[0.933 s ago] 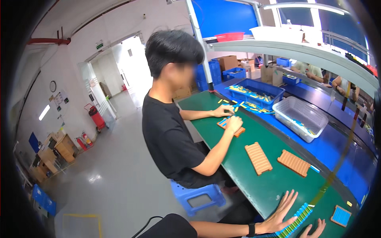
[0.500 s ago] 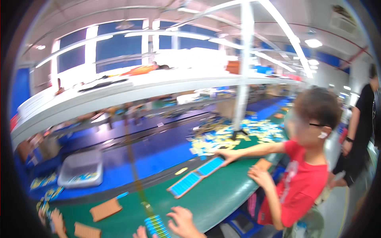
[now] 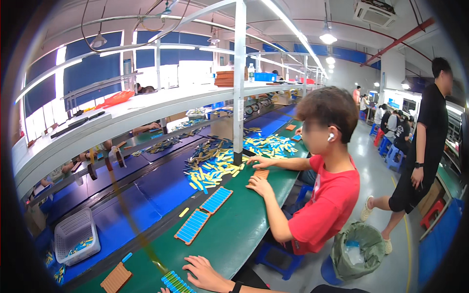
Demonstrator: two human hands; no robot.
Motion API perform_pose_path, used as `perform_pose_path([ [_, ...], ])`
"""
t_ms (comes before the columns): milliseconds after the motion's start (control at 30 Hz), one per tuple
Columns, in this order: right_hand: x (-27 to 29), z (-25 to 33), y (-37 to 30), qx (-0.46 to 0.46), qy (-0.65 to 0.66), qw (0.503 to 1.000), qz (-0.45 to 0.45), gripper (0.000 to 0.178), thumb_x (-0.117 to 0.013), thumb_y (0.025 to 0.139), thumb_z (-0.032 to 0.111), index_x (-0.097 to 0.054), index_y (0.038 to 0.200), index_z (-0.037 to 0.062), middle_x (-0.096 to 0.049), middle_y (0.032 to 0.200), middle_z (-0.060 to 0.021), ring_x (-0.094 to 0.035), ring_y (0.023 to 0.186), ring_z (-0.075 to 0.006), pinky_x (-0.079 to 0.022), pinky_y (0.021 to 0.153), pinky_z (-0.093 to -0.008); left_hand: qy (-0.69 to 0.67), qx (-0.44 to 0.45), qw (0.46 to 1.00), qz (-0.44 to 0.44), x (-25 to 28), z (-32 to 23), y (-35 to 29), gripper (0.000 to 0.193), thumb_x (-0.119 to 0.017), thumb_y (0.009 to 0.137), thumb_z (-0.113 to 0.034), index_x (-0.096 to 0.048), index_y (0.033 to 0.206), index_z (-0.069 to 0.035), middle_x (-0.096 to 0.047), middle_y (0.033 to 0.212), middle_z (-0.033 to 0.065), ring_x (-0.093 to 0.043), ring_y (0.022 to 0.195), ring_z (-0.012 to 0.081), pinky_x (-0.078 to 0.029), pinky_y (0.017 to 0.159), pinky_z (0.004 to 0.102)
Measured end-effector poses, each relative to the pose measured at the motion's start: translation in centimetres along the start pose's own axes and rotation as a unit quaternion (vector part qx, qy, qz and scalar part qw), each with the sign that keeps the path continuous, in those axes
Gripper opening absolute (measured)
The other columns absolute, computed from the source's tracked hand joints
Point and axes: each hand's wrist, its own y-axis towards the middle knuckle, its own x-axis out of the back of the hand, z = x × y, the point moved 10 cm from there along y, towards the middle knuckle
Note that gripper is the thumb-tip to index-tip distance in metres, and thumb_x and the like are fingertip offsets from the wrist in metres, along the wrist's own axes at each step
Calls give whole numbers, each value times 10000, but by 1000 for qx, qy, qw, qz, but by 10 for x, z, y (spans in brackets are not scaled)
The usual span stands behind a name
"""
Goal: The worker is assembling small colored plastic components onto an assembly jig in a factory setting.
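Note:
My right hand (image 3: 204,273) is at the bottom middle, fingers spread and holding nothing. It hovers beside or rests on the green bench (image 3: 244,222); I cannot tell which. Just left of it lies a slotted tray filled with blue strips (image 3: 175,282), cut off by the lower edge. Only fingertips of my left hand (image 3: 164,290) show, next to that tray, and their grip is hidden. An orange-brown ribbed tray (image 3: 116,277) with bare slots lies further left, a loose blue strip (image 3: 127,257) near its corner. Two trays of blue strips (image 3: 191,226) lie end to end beyond my right hand.
A co-worker in red (image 3: 322,195) sits at right, hands around a brown ribbed tray (image 3: 261,173). Yellow and blue strips (image 3: 215,166) are heaped by a white post (image 3: 239,97). A grey basket (image 3: 77,237) stands left on the blue belt. A lined bin (image 3: 356,249) stands on the floor.
My view has swung right, and the scene has shifted left. The co-worker's reaching hand has left the strip-filled tray and is now by the heap. My right hand stays beside its tray.

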Motion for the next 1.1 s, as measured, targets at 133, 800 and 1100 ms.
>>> perform_pose_path([
  [133, 8, 11, 3, 24, -15, 999, -15, 275, -655, 805, 123, -624, 1065, 40, -582, 1228, -237, -522, 1212, -412, -385, 1063, -543, 15, -14, 1000, 3, 1, 1, 0, 551, -622, 975, -353, -569, 1350, 48, -566, 1405, 259, -475, 1353, 443, -276, 1186, 589],
  [800, -8, 0, 0, -7, -19, 999, 31, 269, -627, 909, 146, -612, 1159, 48, -547, 1377, -208, -463, 1348, -380, -340, 1139, -542, -16, -35, 999, -16, 3, 0, -1, 287, -630, 983, -256, -758, 1070, -14, -698, 1264, 121, -535, 1304, 437, -267, 1174, 639],
  [1100, 7, 7, 8, 8, -24, 1000, 18, 287, -687, 815, 132, -671, 1092, 59, -618, 1272, -204, -547, 1246, -390, -386, 1077, -519, -207, 34, 971, -115, 20, 14, -8, 126, -633, 927, -38, -724, 991, 21, -738, 1067, 170, -675, 1076, 368, -387, 1137, 546],
])
